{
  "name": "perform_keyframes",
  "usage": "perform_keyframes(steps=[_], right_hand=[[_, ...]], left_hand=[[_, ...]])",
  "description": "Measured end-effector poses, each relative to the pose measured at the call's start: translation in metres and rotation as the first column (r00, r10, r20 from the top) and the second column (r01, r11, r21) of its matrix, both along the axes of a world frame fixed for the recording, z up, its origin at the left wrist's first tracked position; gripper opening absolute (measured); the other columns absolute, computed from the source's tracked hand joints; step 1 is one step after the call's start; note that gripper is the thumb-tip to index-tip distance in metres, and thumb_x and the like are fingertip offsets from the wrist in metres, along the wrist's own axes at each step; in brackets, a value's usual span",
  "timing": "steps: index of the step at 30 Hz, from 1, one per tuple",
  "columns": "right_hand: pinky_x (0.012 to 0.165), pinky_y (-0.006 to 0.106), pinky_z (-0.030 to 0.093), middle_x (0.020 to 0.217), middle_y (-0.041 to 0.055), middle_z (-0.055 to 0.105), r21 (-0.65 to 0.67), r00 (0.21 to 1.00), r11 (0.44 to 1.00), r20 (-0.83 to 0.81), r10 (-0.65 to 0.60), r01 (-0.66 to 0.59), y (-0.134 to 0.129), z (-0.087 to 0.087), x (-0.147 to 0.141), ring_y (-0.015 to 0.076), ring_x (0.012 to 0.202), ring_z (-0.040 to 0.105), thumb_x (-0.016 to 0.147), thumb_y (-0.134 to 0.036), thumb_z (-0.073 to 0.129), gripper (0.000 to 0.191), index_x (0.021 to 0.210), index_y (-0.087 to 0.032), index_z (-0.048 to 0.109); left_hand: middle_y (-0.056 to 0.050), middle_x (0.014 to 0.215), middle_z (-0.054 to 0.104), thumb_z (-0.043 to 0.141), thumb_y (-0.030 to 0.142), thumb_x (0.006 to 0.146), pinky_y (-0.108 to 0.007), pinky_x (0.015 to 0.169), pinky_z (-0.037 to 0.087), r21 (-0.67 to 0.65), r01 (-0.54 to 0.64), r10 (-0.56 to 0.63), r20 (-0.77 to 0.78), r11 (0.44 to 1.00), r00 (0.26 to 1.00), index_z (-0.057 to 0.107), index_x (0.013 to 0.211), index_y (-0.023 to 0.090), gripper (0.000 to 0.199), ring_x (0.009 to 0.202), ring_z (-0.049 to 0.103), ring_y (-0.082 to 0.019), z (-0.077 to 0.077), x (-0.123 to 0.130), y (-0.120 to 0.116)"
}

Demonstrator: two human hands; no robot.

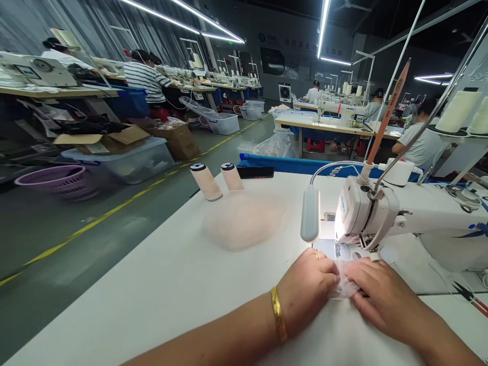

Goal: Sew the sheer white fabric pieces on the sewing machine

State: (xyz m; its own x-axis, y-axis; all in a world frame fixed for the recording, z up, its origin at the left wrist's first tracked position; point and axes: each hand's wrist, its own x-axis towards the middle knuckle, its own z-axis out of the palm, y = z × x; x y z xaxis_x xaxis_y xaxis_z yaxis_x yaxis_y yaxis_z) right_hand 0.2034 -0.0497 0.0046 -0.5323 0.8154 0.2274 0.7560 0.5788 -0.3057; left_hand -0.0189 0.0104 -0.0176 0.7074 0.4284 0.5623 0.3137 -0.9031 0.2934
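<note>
A piece of thin, sheer white fabric (344, 287) lies just in front of the needle area of the white sewing machine (351, 207). My left hand (309, 291) has its curled fingers closed on the fabric's left side; a gold bracelet is on that wrist. From the right, my right hand (385, 297) grips the same fabric between fingers and thumb. Both hands rest low, close to the machine bed, and partly cover the fabric. Beside the machine head hangs a lit grey lamp (310, 216). A brown pencil (391, 112) stands upright on top of the head.
Left of the machine, a blurred pale pink heap (244, 221) lies on the white table (183, 295), near two thread cones (206, 184) and a flat black object (257, 173). Red-handled snips (473, 300) lie at far right. Beyond, people work at other machines.
</note>
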Motion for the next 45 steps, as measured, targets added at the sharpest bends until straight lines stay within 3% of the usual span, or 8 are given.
perform_keyframes(steps=[11,15,21,24,27,30,37,45], right_hand=[[0.076,0.04,0.05,0.109,0.0104,0.071,0.114,0.998,0.992,0.018,-0.058,0.055,0.015,-0.018,0.001,0.0315,0.099,0.063,0.096,-0.019,0.058,0.023,0.119,-0.023,0.057],[0.07,0.036,0.048,0.099,0.0071,0.071,0.203,0.991,0.971,-0.056,-0.121,0.13,0.02,-0.025,-0.005,0.0267,0.086,0.065,0.1,-0.013,0.041,0.024,0.112,-0.024,0.059],[0.063,0.031,0.044,0.085,0.0009,0.071,0.143,0.939,0.945,-0.23,-0.257,0.294,0.023,-0.024,-0.011,0.0224,0.073,0.063,0.109,-0.027,0.038,0.023,0.106,-0.027,0.061],[0.062,0.031,0.043,0.084,0.0014,0.07,0.142,0.953,0.955,-0.197,-0.229,0.259,0.022,-0.021,-0.01,0.0217,0.071,0.06,0.108,-0.022,0.037,0.024,0.105,-0.026,0.06],[0.069,0.032,0.045,0.088,0.0036,0.068,0.132,0.994,0.99,-0.099,-0.043,0.056,0.015,-0.014,-0.006,0.0217,0.077,0.06,0.101,-0.009,0.037,0.028,0.104,-0.024,0.061],[0.077,0.036,0.046,0.096,0.005,0.068,0.066,0.996,0.994,0.004,0.091,-0.091,0.004,-0.005,-0.004,0.023,0.088,0.061,0.097,-0.004,0.043,0.029,0.107,-0.023,0.063],[0.077,0.038,0.045,0.097,0.005,0.067,0.01,0.997,0.998,0.047,0.056,-0.057,-0.002,-0.003,-0.002,0.0241,0.093,0.059,0.091,0.0,0.047,0.031,0.102,-0.023,0.064],[0.074,0.035,0.048,0.099,0.0066,0.067,0.106,0.998,0.994,0.06,-0.016,0.009,0.006,-0.011,-0.002,0.0241,0.091,0.061,0.087,0.001,0.049,0.03,0.097,-0.023,0.064]], left_hand=[[-0.003,0.086,0.073,0.059,0.013,0.091,-0.035,0.076,0.045,-0.02,-0.088,0.085,-0.093,0.996,0.992,0.075,0.084,0.02,0.019,0.077,0.062,-0.02,-0.002,0.006,0.02],[-0.003,0.087,0.07,0.056,0.009,0.089,-0.03,0.076,0.049,-0.217,-0.092,0.075,-0.085,0.972,0.994,0.075,0.09,0.021,0.022,0.081,0.064,-0.019,0.003,0.007,0.026],[-0.001,0.086,0.065,0.055,0.014,0.092,-0.025,0.074,0.051,-0.457,-0.096,0.06,-0.093,0.884,0.994,0.073,0.082,0.02,0.022,0.081,0.064,-0.017,0.01,0.007,0.036],[-0.002,0.087,0.064,0.055,0.015,0.094,-0.026,0.072,0.05,-0.399,-0.084,0.058,-0.077,0.913,0.995,0.075,0.085,0.021,0.023,0.08,0.062,-0.017,0.009,0.006,0.034],[-0.004,0.091,0.069,0.056,0.012,0.093,-0.031,0.078,0.047,-0.208,-0.029,0.019,-0.049,0.978,0.999,0.075,0.087,0.021,0.023,0.086,0.063,-0.019,0.007,0.002,0.022],[-0.002,0.09,0.073,0.057,0.011,0.095,-0.036,0.083,0.044,-0.092,0.032,-0.036,-0.043,0.995,0.998,0.074,0.088,0.022,0.022,0.085,0.064,-0.018,0.005,-0.004,0.006],[0.001,0.089,0.075,0.057,0.007,0.091,-0.037,0.083,0.04,-0.057,0.049,-0.051,-0.036,0.997,0.998,0.071,0.088,0.022,0.021,0.078,0.065,-0.015,0.004,-0.008,-0.002],[-0.001,0.091,0.075,0.054,0.003,0.087,-0.037,0.082,0.04,0.013,0.012,-0.012,-0.043,1.0,0.999,0.071,0.089,0.021,0.025,0.079,0.066,-0.017,0.003,-0.007,0.013]])
